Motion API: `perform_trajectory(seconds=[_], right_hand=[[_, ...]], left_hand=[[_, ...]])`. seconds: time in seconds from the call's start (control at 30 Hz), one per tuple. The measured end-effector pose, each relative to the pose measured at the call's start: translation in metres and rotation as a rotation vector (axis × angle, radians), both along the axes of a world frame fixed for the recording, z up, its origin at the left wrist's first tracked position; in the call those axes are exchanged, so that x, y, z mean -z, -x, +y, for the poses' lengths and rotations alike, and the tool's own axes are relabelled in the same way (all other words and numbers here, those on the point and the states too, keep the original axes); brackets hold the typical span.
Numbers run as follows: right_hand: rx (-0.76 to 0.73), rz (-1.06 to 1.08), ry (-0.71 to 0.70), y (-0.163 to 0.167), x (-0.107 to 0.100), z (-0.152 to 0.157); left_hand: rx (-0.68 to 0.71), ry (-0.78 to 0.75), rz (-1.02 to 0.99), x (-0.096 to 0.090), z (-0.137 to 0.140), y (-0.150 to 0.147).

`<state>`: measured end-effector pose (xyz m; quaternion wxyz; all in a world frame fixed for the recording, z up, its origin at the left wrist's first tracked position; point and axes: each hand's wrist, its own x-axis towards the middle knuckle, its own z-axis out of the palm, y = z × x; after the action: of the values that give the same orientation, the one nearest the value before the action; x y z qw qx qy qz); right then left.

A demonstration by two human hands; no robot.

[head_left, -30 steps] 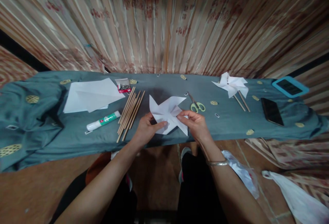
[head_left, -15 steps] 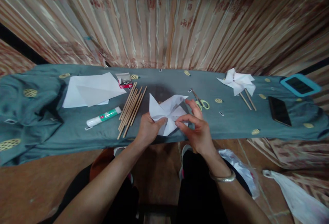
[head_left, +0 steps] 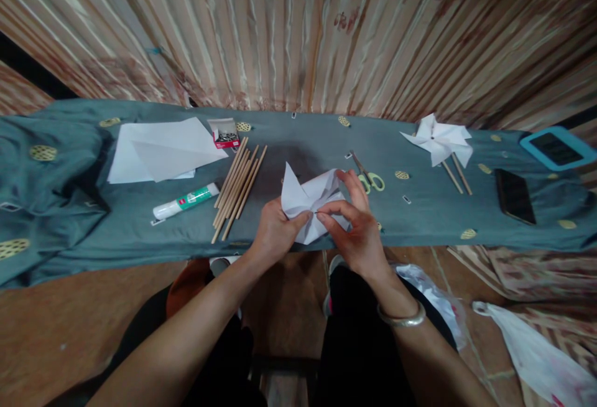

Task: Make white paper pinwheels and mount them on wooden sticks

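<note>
A white paper pinwheel (head_left: 305,198) with folded points is held above the near edge of the table. My left hand (head_left: 276,228) is closed on its left side, the thumb pressing close to the centre. My right hand (head_left: 354,226) pinches a small, thin dark pin (head_left: 317,211) between thumb and forefinger, right at the middle of the pinwheel. Its other fingers curl behind the right edge of the paper. Whether the pin's point has gone into the paper cannot be made out.
Left of my hands lie several wooden sticks (head_left: 237,189), a glue stick (head_left: 185,201), white paper sheets (head_left: 163,145) and a red box of small metal pieces (head_left: 226,133). To the right are green-handled scissors (head_left: 372,182), pinwheels on sticks (head_left: 438,138), a phone (head_left: 514,196) and a blue-framed tablet (head_left: 557,147).
Both hands and the pinwheel have shifted slightly right in view. My right finger and thumb have come in to the pinwheel's centre, and its upper right point is now more covered by fingers.
</note>
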<state>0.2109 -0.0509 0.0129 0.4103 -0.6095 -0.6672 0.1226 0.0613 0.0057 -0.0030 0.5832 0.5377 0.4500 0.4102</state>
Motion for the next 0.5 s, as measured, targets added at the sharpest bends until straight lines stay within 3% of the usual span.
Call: perform_trajectory(seconds=[0.5], right_hand=[[0.037, 0.080, 0.009, -0.0003, 0.0042, 0.0003]], left_hand=[[-0.011, -0.020, 0.057, -0.0045, -0.0032, 0.0025]])
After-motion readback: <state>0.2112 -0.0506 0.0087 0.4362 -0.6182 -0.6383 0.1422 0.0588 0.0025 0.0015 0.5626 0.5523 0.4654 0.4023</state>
